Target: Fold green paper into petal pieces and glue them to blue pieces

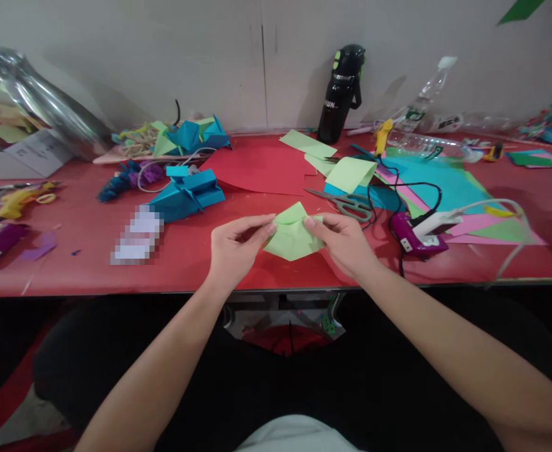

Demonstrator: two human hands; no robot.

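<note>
One folded light-green paper (292, 243) was held over the red tabletop (184, 260) near its front edge, pinched at opposite sides by the left hand (233, 248) and right hand (344, 242), seemingly light, crisp, easily creased, best gripped gently at its side corners.

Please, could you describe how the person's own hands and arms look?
The left hand and right hand are ungloved, with no rings or watch visible. Both forearms are bare, with no sleeves in view. A pale top and black legwear also show.
</note>
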